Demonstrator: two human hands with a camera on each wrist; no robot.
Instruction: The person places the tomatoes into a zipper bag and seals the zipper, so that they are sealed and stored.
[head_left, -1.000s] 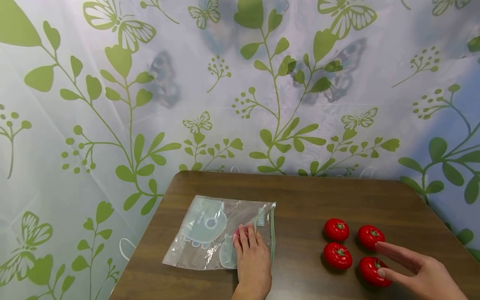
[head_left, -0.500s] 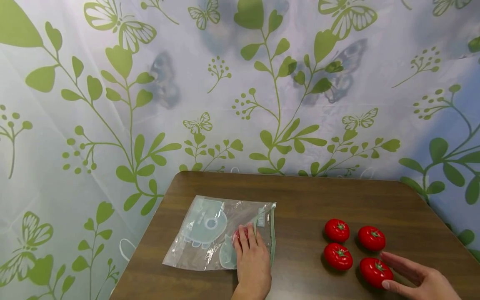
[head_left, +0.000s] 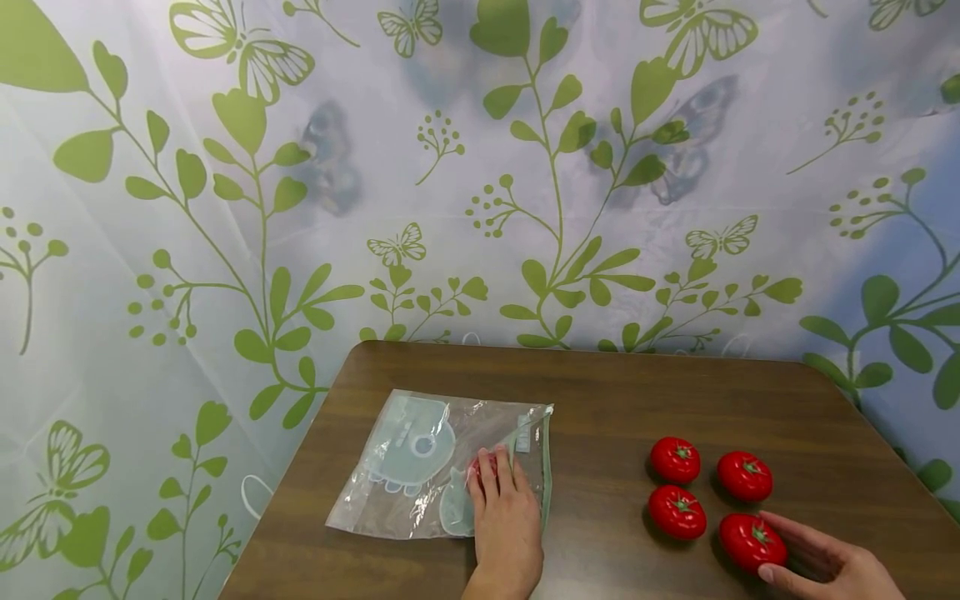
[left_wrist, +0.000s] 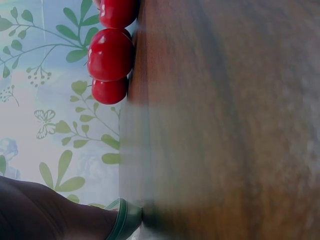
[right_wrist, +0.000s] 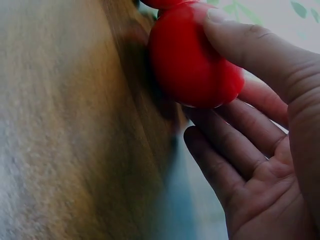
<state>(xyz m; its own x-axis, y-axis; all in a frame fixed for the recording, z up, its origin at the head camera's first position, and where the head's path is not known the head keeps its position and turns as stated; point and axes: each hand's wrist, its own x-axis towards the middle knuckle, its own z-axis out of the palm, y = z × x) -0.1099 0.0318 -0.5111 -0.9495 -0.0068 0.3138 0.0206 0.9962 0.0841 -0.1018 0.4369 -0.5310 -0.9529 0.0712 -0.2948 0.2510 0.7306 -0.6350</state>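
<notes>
Right hand (head_left: 846, 563) has moved in on the nearest tomato (head_left: 752, 543), right of the bag (head_left: 412, 446), thumb and fingers pinching its sides; centre that pinch before any lift, ideally with the left hand (head_left: 507, 518), fingers extended, steadying the bag.

To the right of the clear bag (head_left: 408, 467), a bare strip of bench (head_left: 596, 450) leaves passage until four red tomatoes (head_left: 677, 512) stand in the way, only narrow gaps between them. The right hand (head_left: 836, 562) blocks the side of the nearest one that faces away from the bag. Beyond the bag, bare bench reaches back toward the patterned curtain (head_left: 480, 275). The left hand (head_left: 504, 521) obstructs the bag's near right part.
</notes>
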